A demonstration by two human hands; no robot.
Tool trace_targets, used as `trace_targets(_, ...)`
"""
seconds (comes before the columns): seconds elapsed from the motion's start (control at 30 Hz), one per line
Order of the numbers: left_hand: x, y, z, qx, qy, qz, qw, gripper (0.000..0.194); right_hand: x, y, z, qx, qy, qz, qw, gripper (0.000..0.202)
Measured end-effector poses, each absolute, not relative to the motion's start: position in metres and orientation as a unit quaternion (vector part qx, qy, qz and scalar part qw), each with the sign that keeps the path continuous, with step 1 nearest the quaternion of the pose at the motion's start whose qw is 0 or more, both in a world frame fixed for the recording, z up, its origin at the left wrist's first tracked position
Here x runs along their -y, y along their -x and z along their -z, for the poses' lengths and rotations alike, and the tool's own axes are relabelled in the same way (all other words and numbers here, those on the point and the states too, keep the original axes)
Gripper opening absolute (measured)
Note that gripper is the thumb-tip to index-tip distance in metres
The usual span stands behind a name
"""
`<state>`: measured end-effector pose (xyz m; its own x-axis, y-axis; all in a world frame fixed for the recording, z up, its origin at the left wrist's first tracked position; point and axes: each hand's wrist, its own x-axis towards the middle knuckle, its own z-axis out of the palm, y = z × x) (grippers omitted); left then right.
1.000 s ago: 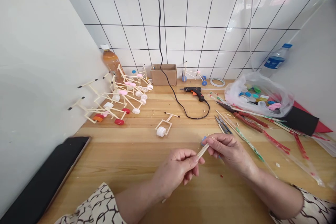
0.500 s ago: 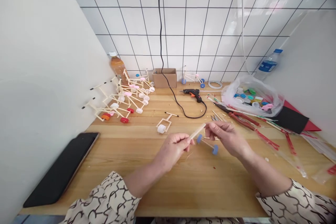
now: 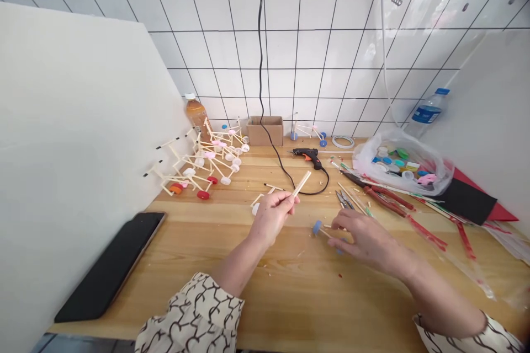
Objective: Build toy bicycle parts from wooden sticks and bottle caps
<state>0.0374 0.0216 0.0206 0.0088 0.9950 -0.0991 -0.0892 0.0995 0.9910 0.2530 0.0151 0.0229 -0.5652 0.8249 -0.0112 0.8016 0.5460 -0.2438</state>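
My left hand [image 3: 271, 218] is closed around a couple of pale wooden sticks [image 3: 302, 183], which point up and to the right. My right hand [image 3: 364, 237] hovers over a thin axle with blue bottle-cap wheels [image 3: 317, 226], thumb and fingers apart. It hides part of the axle and most of the right-hand wheel. A short stick [image 3: 327, 226] lies by its fingertips. Partly behind my left hand is a small stick frame with a white cap wheel [image 3: 255, 209].
Several stick-and-cap cars [image 3: 207, 157] crowd the left back beside a tea bottle [image 3: 197, 116]. A glue gun [image 3: 308, 155], scissors [image 3: 344, 199], red-handled pliers [image 3: 385, 201] and a bag of caps [image 3: 403, 162] lie behind and right. A dark tablet-like slab [image 3: 111, 267] lies at left.
My right hand has let go of the sticks and moved down over the blue-wheeled axle. My left hand has kept them and tilted them more upright. The view has shifted slightly.
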Motion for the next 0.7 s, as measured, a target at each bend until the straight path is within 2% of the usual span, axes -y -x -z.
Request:
trace_targets(0.2, -0.017, -0.034, -0.013, -0.497, -0.446, -0.478, 0.571, 0.023, -0.01, -0.248, -0.014, 0.88, 0.47, -0.074, 0.006, 0.011)
trace_targets(0.33, -0.015, -0.031, -0.009, -0.498, -0.47, -0.452, 0.572, 0.024, -0.013, -0.246, -0.009, 0.874, 0.479, -0.083, 0.015, 0.018)
trace_targets(0.7, -0.01, -0.028, -0.004, -0.507, -0.567, -0.397, 0.514, 0.026, -0.017, -0.25, -0.009, 0.879, 0.46, -0.116, 0.048, 0.019)
